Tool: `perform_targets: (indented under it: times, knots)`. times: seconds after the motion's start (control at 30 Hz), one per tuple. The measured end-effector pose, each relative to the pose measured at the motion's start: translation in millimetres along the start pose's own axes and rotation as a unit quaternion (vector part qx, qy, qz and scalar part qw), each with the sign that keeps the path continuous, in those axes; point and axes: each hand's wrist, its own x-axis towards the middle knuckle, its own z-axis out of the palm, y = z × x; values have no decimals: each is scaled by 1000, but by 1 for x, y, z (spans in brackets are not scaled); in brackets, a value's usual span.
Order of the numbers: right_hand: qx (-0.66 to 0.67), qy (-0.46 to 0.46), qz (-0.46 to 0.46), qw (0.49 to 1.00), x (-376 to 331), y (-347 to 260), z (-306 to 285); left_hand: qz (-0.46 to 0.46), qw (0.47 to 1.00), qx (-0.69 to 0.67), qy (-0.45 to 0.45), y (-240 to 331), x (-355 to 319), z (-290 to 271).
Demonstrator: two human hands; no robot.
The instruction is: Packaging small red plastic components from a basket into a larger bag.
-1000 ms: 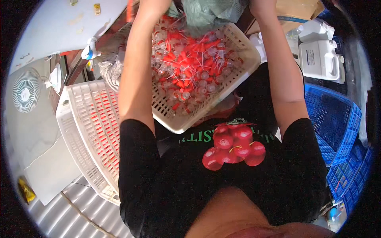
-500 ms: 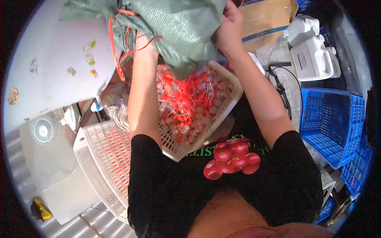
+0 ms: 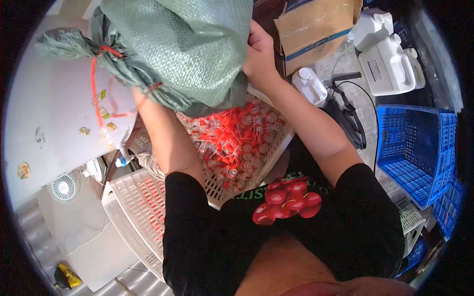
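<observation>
Sack [image 3: 192, 44], green woven, held up w/ both hands over a white slotted basket [image 3: 276, 148]. Basket sits just in front of the person's chest, tilted, piled w/ small clear vials w/ red caps [image 3: 232, 143]. Sack's lower edge hangs right above the pile, covering the far part of the basket.

Right hand [image 3: 259, 56] grips the sack's right side, fingers curled tight, pinching a fold of the fabric. Left hand is hidden behind the sack; only the forearm [image 3: 165, 138] shows, going up under the bunched end, so can't tell how those fingers sit. That bunched neck [image 3: 74, 47] sticks out to the left, tied w/ red string [image 3: 94, 84] that dangles down.

Left of the basket: two more white slotted trays [image 3: 133, 217], stacked, red showing through the slots. Small white fan [image 3: 63, 187] further left, near a white tabletop [image 3: 54, 113].

Right side: blue crate [image 3: 414, 143], well apart from the basket. Above it, white jugs [image 3: 390, 59] and a cardboard box [image 3: 316, 27]. Small white bottle [image 3: 311, 86] just beside the right forearm, black cable next to it.
</observation>
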Motion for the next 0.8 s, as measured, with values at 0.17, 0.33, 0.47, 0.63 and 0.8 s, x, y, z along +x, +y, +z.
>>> perform_targets:
  times: [0.17, 0.33, 0.47, 0.63, 0.8]
  knots:
    - [-9, -24, 13, 1000, 1, 1, -10, 1, 1000, 21, 6, 43, 2, -6]
    - [-1, -25, 6, 1000, -1, 8, -16, 3, 999, 46, 7, 44, 28, 91]
    - [-7, -26, -14, 1000, -4, 13, -8, 13, 997, 73, 8, 52, -17, 104]
    - [9, -15, -16, 1000, -9, 9, 6, -136, 927, -344, -58, 48, -3, 39]
    - [-37, 6, -35, 999, -8, 19, -9, -284, 643, -700, -125, 21, -39, 30]
